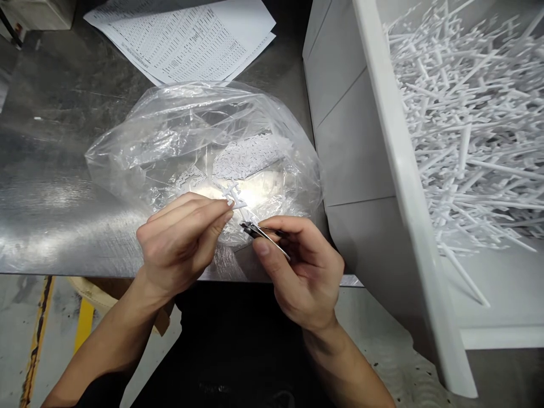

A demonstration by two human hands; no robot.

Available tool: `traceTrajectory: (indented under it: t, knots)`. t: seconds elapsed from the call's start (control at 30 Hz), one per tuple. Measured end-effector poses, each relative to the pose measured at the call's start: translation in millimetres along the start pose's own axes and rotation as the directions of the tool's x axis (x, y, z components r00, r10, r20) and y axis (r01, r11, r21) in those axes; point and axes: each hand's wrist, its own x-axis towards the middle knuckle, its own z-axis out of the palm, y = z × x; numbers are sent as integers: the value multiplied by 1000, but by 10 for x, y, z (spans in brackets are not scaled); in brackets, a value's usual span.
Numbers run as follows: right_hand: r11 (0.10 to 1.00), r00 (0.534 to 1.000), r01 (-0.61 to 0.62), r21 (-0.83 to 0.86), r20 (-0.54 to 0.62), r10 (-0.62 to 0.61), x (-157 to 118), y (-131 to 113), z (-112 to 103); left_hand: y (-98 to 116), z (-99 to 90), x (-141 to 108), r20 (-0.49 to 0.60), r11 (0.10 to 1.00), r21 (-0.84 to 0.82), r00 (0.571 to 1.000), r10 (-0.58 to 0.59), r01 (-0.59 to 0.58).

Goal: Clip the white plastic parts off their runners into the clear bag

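My left hand (182, 241) pinches a small white plastic sprue piece (233, 196) between thumb and fingers, just above the table's front edge. My right hand (302, 266) grips a small metal clipper (262, 233), its dark jaws at the lower end of the white piece. Both hands meet over the near edge of a clear plastic bag (170, 141), which holds a heap of tiny white parts (246, 156).
A large white bin (374, 141) on the right is tilted and full of white plastic sprues (467, 113). Printed sheets (187, 39) lie at the back of the steel table (51, 187). Below the table edge I see floor with yellow tape (83, 326).
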Motion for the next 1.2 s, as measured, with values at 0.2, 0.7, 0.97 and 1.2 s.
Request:
traceTrajectory:
  t: [0.2, 0.7, 0.97, 1.2]
  knots:
    - [1000, 1000, -11, -15, -14, 11, 10, 25, 4, 10, 22, 0, 7, 998, 68, 1000, -1, 1]
    - [994, 986, -83, 73, -136, 92, 27, -8, 12, 45, -29, -23, -90, 979, -3, 975, -204, 205]
    - [982, 979, -103, 161, -158, 129, 36, 16, 7, 105, -105, 32, 35, 976, -187, 994, -104, 109]
    - [971, 981, -120, 206, -127, 148, 49, 2, 15, 101, -108, 50, 137, 970, -238, 990, -15, 48]
